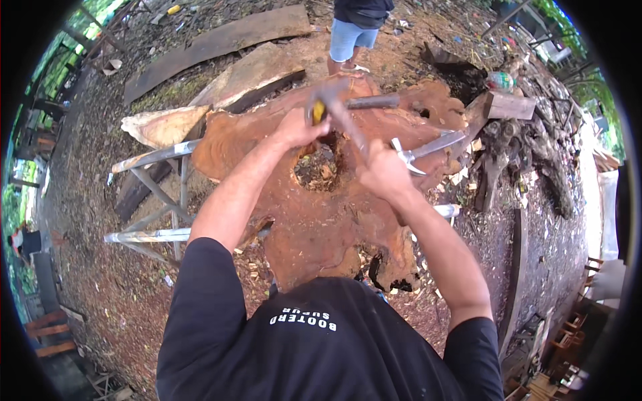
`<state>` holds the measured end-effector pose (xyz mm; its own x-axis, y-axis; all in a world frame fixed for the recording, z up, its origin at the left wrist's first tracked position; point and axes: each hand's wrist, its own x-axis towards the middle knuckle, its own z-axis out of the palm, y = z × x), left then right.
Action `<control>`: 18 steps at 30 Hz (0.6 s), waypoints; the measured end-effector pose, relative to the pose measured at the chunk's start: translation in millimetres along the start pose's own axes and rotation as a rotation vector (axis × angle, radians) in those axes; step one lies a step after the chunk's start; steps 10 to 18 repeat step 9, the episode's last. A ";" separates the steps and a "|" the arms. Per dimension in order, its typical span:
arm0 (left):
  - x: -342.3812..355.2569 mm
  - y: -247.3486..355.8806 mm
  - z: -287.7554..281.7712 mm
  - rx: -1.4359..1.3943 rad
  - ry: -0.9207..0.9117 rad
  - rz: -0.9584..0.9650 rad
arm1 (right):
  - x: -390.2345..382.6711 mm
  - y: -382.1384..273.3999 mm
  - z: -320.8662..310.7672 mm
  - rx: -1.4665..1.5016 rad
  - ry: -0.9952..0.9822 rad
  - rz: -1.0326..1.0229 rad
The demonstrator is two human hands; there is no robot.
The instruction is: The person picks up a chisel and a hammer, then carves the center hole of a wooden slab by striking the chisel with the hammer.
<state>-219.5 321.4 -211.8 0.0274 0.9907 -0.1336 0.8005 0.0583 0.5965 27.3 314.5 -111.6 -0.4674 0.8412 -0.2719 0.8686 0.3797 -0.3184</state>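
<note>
A wide reddish-brown wood slab with an irregular outline lies in front of me. Near its middle is a rough hollow with wood bits inside. At the hollow's far edge my left hand is closed around a chisel with a yellow-and-black handle; its blade is hidden. My right hand grips a hammer, its head blurred by motion right over the chisel. A second hammer with a bright metal head lies just right of my right hand. Beyond, a dark bar-like tool rests on the slab.
Metal trestle frames stand at the slab's left. A person in blue shorts stands at its far side. Pale-edged slabs and a long plank lie at the far left. Gnarled roots and a wood block sit right.
</note>
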 end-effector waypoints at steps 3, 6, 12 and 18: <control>-33.5 -13.9 20.7 0.406 -0.286 0.035 | -6.8 12.5 36.1 0.003 -0.190 0.013; -31.1 -24.5 33.2 0.139 0.103 0.087 | -26.1 4.3 26.1 0.091 -0.089 0.032; -7.4 -3.7 -16.9 -0.296 -0.184 -0.119 | -26.5 0.7 -14.5 0.367 0.063 0.045; -7.4 -3.7 -16.9 -0.296 -0.184 -0.119 | -26.5 0.7 -14.5 0.367 0.063 0.045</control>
